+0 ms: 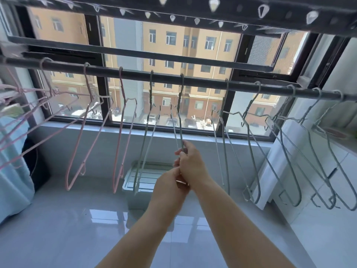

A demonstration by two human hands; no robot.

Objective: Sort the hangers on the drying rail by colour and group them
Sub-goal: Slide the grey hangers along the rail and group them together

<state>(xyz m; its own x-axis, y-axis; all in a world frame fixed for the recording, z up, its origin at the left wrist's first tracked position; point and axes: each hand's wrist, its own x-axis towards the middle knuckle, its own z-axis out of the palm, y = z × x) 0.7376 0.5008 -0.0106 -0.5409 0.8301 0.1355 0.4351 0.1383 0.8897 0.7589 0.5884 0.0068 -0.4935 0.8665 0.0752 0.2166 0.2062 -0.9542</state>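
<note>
green hanger (180, 120) on the rail (193, 80): right hand (190, 163) and left hand (170, 187) grip it, no writing.

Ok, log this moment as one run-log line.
step: sorting | both hands: left hand, right hand grip green hanger | hook on rail | pink hangers left

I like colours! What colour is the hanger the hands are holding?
Grey-green hanger, seen best in the head view, the only one.
</note>
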